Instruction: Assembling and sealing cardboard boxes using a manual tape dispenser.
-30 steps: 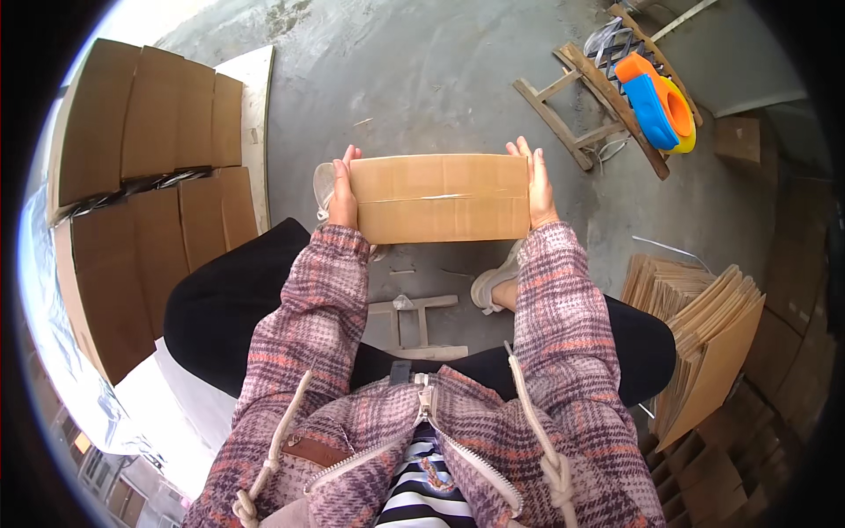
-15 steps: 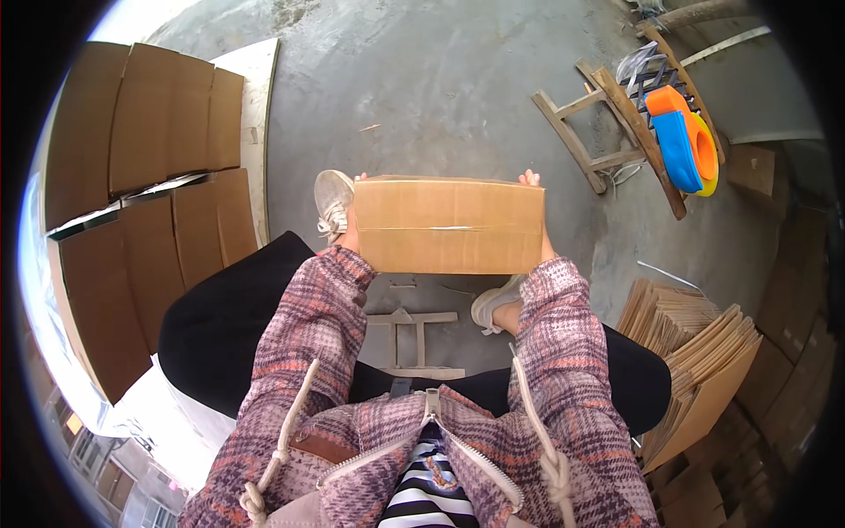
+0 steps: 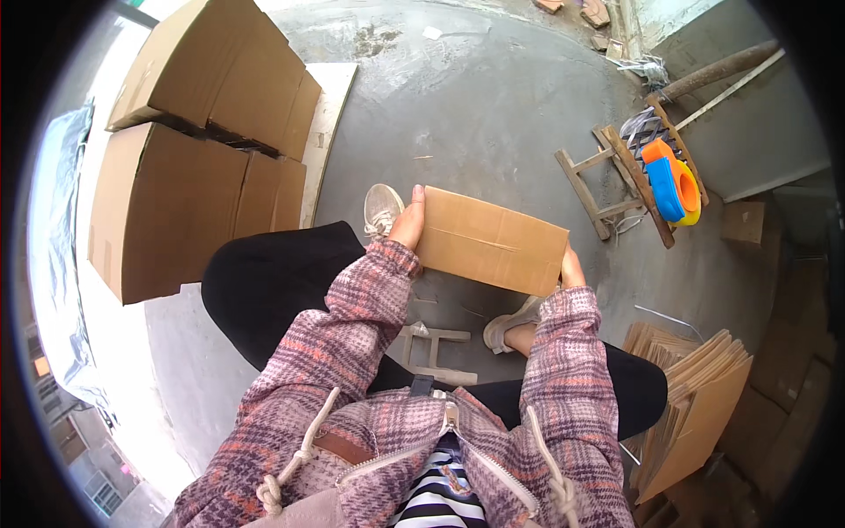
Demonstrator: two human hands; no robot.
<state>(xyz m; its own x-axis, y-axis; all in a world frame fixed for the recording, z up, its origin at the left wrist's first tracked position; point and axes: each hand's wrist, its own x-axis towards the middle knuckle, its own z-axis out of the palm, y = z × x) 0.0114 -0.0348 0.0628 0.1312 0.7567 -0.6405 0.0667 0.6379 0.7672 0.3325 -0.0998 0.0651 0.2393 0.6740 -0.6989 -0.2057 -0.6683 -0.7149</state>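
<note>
The flat brown cardboard box is held above the grey concrete floor, tilted down to the right. L hand grips the box's left end, fingers closed on its edge. R hand clasps the box's right end; fingers mostly hidden behind it. Stacked brown cardboard cartons stand well left of the box. A small wooden stool sits below it.

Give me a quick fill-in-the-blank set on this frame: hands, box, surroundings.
1. Both hands, left hand and right hand, grip one ____ box by its ends.
2. The stack of flattened cartons lies on the person's ____ side.
3. The tape rolls on the wooden stool are orange, yellow and ____.
Missing words: cardboard; right; blue.
</note>
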